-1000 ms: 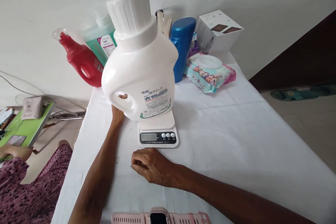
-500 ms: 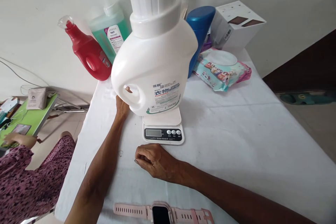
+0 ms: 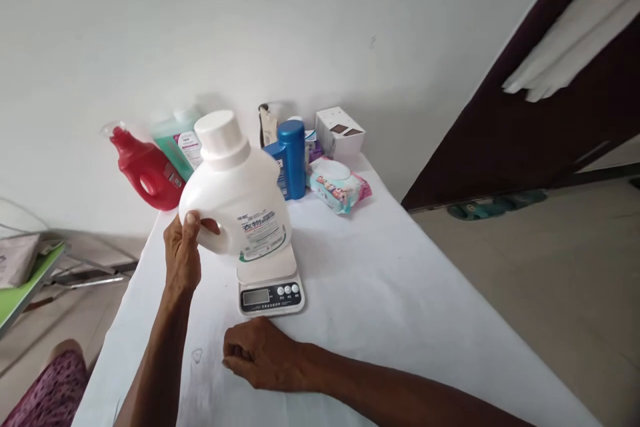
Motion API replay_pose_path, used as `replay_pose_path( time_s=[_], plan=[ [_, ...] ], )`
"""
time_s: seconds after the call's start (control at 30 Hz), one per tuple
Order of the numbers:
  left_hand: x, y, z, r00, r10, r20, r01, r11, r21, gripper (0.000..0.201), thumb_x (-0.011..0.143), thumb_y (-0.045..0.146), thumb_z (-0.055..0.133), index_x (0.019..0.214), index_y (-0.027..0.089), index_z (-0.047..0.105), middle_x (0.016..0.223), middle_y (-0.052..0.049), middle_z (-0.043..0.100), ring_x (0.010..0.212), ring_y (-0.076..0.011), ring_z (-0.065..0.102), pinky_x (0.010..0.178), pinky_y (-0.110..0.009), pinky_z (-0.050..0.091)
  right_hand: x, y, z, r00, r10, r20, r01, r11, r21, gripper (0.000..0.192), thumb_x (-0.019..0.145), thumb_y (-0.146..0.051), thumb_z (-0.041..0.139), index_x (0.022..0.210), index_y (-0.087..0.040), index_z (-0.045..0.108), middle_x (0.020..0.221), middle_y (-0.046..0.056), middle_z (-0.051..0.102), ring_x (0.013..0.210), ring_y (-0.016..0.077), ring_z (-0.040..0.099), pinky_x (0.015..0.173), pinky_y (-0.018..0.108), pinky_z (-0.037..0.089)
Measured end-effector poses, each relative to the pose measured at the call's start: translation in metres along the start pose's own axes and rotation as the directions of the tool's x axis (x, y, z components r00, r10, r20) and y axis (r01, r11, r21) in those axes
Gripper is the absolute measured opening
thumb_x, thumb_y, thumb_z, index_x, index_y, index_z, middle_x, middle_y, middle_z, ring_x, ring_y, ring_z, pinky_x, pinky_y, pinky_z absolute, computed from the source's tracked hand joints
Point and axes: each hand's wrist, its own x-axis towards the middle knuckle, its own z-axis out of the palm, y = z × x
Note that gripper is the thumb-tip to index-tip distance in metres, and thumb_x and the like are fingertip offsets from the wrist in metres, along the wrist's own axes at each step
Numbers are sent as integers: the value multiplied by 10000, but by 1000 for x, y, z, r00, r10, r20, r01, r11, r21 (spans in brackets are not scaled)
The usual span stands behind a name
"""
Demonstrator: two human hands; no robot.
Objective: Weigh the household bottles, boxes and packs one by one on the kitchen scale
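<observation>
A large white laundry liquid jug (image 3: 235,187) with a ribbed cap stands slightly tilted over the plate of a white kitchen scale (image 3: 271,297); whether its base touches the plate I cannot tell. My left hand (image 3: 183,253) is closed around the jug's handle, thumb showing in front and the other fingers mostly hidden behind. On the cloth just in front of the scale rests my right hand (image 3: 263,353), its fingers curled into a loose fist with nothing visible in them. The scale's display looks blank.
Behind the jug stand a red bottle (image 3: 147,173), a green bottle (image 3: 187,143), a blue bottle (image 3: 293,160), a wipes pack (image 3: 337,183) and a white box (image 3: 340,133) near the wall. A person's patterned clothing (image 3: 53,393) shows at lower left, below a green table (image 3: 30,287).
My view has drawn back and tipped up, so the jug looks smaller and the pink watch is out of frame. My left thumb now lies over the handle's front. My right hand stays curled.
</observation>
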Motion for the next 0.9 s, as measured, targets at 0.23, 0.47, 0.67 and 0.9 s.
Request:
replay_pose_path(
  time_s=[0.23, 0.47, 0.67, 0.9],
  plan=[
    [4, 22, 37, 989, -114, -94, 90, 968, -232, 667, 610, 650, 867, 581, 197, 378, 480, 86, 305, 416, -49, 293, 416, -204, 296, 6, 7, 5, 1000, -21, -3, 21, 997, -68, 105, 814, -235, 688, 782, -192, 597, 718, -25, 642, 661, 127, 589, 609, 201, 420],
    [19, 40, 72, 1000, 26, -7, -27, 957, -289, 707, 683, 681, 798, 635, 212, 272, 483, 99, 249, 386, -33, 220, 373, -199, 207, 7, 13, 6, 999, -39, -1, 39, 999, -27, 147, 831, -300, 672, 793, -206, 565, 689, -45, 579, 634, 116, 554, 613, 199, 418],
    [36, 38, 131, 984, -159, 78, 177, 871, -458, 734, 617, 803, 784, 695, 221, 343, 504, 104, 249, 384, -29, 224, 372, -210, 185, 4, 12, 2, 999, -20, 30, 20, 1000, 24, 180, 865, -313, 643, 792, -218, 508, 697, -57, 534, 632, 108, 526, 619, 203, 410],
    [37, 14, 179, 923, -230, 308, 357, 811, -464, 708, 662, 827, 739, 708, 233, 359, 494, 101, 234, 386, -40, 212, 381, -236, 154, 2, 9, -2, 999, -24, 35, 22, 998, 63, 262, 868, -294, 635, 736, -217, 422, 654, -69, 473, 607, 97, 485, 572, 207, 351]
  ],
)
